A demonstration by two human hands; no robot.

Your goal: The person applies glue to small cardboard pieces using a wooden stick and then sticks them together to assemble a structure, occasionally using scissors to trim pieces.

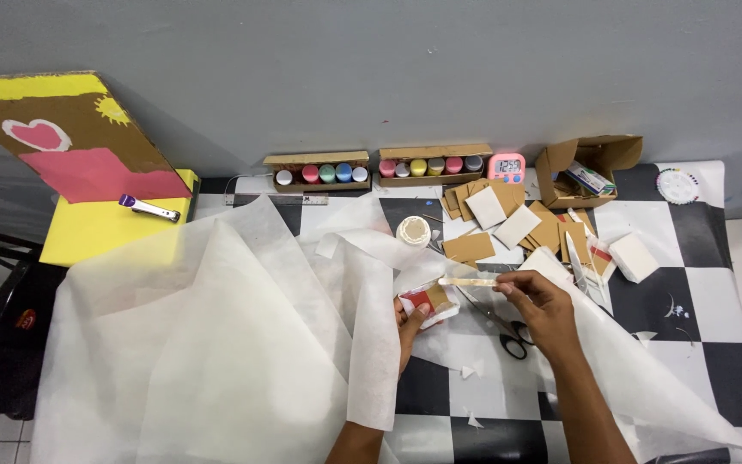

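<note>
Head view: at centre frame the left hand (407, 322) pinches a small red-and-brown card (428, 301), half wrapped in white paper (216, 344). The right hand (536, 302) – fingers closed – holds a flat wooden stick (467, 281) just above the card. Scissors (513, 337) lie on the checkered desk (697, 344) below the right hand; cardboard squares (517, 225) are piled at upper right – paint pots (321, 174) line the wall.

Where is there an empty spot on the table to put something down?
Bare checkered cloth lies right of the scissors, below the white block. Another patch sits below the round disc. It is crowded around the cardboard squares and under the white sheet.
</note>
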